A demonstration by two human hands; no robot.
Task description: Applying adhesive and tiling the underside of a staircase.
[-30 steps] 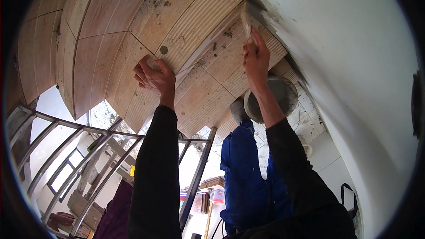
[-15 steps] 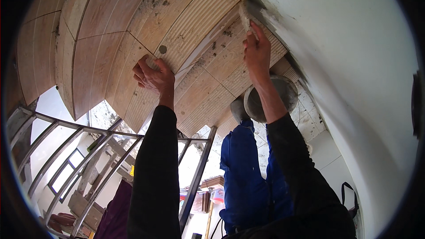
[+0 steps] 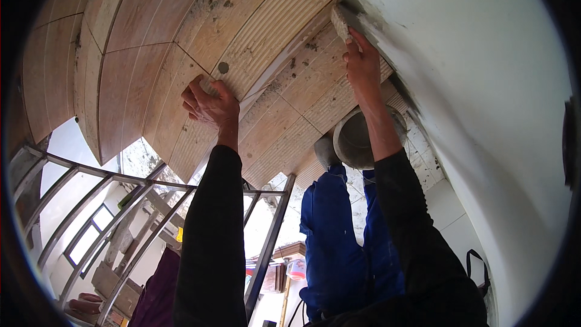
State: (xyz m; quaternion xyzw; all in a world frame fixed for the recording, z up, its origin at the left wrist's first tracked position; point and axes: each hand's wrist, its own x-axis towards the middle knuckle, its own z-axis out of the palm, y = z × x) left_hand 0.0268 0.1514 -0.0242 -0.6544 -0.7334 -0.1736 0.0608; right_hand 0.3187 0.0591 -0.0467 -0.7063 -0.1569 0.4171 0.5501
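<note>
My left hand is curled on a tiled stair tread beside a round dark spot; fingertips pinch at something pale that I cannot make out. My right hand grips a pale, dirty brush at the upper right of the stairs, against the narrow gap along the wall. Under my right forearm, a round grey bucket stands beside my grey shoe. The treads have ribbed strips, grit and dark smudges.
A curved metal railing runs along the lower left, with wooden boards and a window beyond. My blue-trousered legs are below me. Purple fabric shows at the bottom left, and a black strap at the lower right.
My right hand and the brush have shifted a little to the right and, since half a second ago, slightly downward along the wall edge. My left hand stays in the same place.
</note>
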